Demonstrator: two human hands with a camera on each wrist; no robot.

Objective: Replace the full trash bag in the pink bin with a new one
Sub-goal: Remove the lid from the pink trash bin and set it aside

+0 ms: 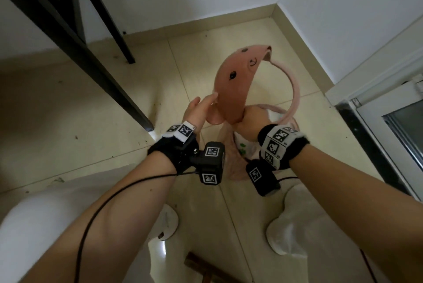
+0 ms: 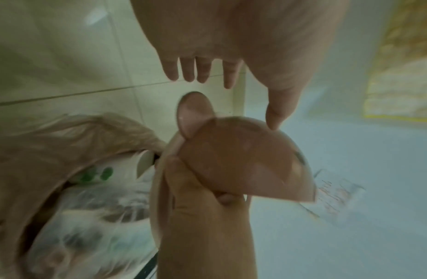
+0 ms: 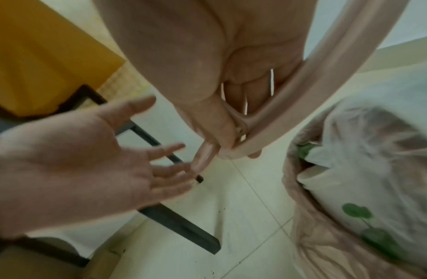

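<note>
The pink bin lid [image 1: 238, 76], with an animal face and round ears, is lifted and tilted above the bin, its pink ring [image 1: 364, 90] curving off to the right. My right hand [image 1: 251, 120] grips the lid's near edge; in the right wrist view its fingers [image 3: 231, 132] curl round the ring [image 3: 303, 85]. My left hand [image 1: 201, 108] is open with straight fingers, and its thumb [image 2: 277, 117] touches the lid [image 2: 243, 164] beside an ear. Below, the pink trash bag [image 3: 327, 251] drapes over the bin rim, stuffed with white rubbish [image 3: 375, 169].
Black table legs [image 1: 68, 31] slant down to the floor on the left. A white door frame [image 1: 377, 99] runs along the right, and the walls meet in a corner behind the bin. My feet in white socks [image 1: 288, 232] stand just in front of it.
</note>
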